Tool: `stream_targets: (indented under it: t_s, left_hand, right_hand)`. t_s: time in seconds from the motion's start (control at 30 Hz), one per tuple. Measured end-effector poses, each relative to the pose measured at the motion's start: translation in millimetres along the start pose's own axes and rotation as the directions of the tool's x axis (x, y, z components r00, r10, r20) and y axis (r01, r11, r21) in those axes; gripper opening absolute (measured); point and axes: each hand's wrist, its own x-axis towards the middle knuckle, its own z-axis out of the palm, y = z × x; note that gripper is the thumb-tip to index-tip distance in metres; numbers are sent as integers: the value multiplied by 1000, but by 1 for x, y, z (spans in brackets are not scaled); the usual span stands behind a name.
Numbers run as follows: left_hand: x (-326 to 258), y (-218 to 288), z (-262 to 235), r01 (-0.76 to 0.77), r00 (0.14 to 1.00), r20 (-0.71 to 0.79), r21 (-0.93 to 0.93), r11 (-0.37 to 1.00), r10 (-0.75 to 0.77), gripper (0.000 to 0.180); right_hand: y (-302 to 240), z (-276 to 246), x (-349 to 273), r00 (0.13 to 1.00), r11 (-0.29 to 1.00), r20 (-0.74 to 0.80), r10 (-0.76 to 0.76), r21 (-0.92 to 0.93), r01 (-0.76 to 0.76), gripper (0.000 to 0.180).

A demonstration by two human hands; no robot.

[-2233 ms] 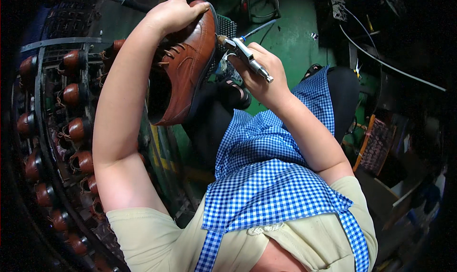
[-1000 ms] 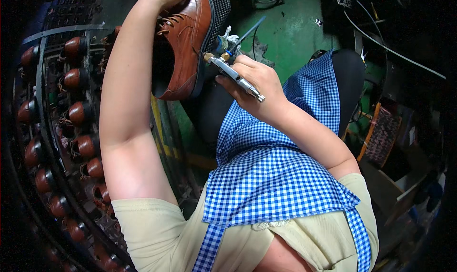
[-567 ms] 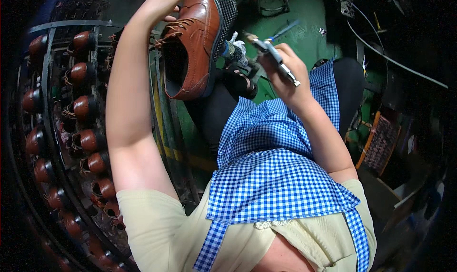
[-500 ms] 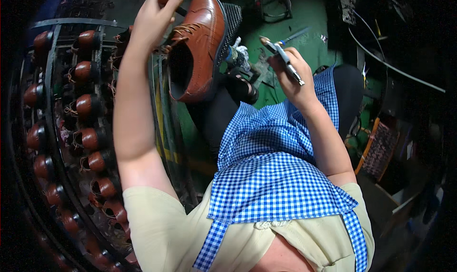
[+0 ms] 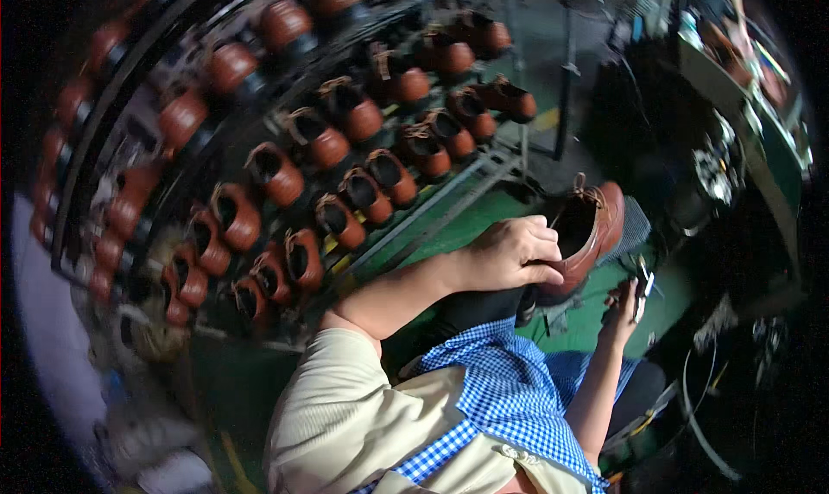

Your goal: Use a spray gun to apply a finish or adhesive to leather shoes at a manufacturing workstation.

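A brown leather lace-up shoe (image 5: pixel 602 226) sits sole-outward against a dark textured pad (image 5: pixel 633 226), right of centre, its laces tied and its opening toward me. My left hand (image 5: pixel 514 254) reaches across to its heel, fingers curled and thumb closed against the back edge; the fingertips are partly hidden. Lower and to the right, my right hand (image 5: pixel 618 311) is closed around a slim silver metal tool (image 5: pixel 642 294). That tool points up, apart from the shoe, and its exact kind is unclear.
On the left a multi-tier metal rack (image 5: pixel 414 222) carries rows of similar brown shoes (image 5: pixel 316 140). A cluttered bench (image 5: pixel 734 97) stands at the far right, with a pale curved hose (image 5: pixel 695 421) below it. The floor (image 5: pixel 440 235) is green.
The view has swung left, bringing more of the rack into sight. My left hand has moved from beside the shoe's toe to its heel. The right hand still holds the tool.
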Motion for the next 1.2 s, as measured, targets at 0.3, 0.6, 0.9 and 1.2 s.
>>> stream_targets:
  t_s: [0.3, 0.6, 0.9, 1.2]
  left_hand:
    - [-150, 178, -112, 365, 861, -505, 692, 623, 57, 45]
    - [-163, 198, -221, 759, 650, -760, 647, 76, -26, 18]
    - [-168, 154, -353, 784, 620, -780, 621, 22, -89, 29]
    - [-194, 95, -390, 796, 515, -790, 584, -155, -332, 41]
  right_hand:
    - [30, 22, 41, 951, 928, 17, -309, -214, 306, 55]
    - [26, 17, 68, 965, 926, 139, -221, -280, 252, 51]
    - [33, 15, 79, 921, 913, 196, -336, -172, 369, 55]
    - [44, 8, 86, 924, 930, 195, -330, -99, 353, 55]
